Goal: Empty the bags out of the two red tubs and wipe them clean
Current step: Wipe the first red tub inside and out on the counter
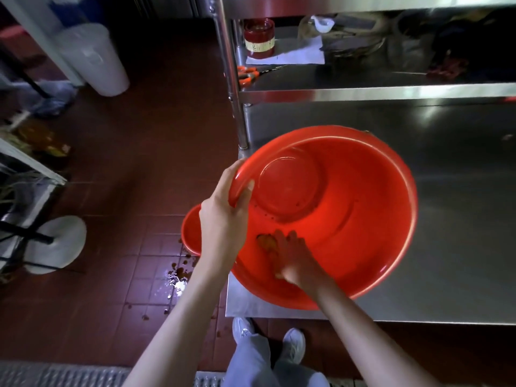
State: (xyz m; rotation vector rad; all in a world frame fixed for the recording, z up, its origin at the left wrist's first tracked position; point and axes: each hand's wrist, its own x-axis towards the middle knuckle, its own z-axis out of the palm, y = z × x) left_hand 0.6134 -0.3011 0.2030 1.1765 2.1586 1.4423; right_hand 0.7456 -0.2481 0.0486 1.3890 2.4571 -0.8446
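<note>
Red tub tilted on steel table, frame centre.
Your L hand grips its rim; R hand presses brownish wad inside, fingers flat (2nd tub lower left).

Glossy red plastic tub — on a smooth, brushed-metal table.

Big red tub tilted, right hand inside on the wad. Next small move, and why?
Probably sweep the right hand and its stained wad up toward the dark specks near the tub base, while the left hand grips the rim: residue shows there.
</note>
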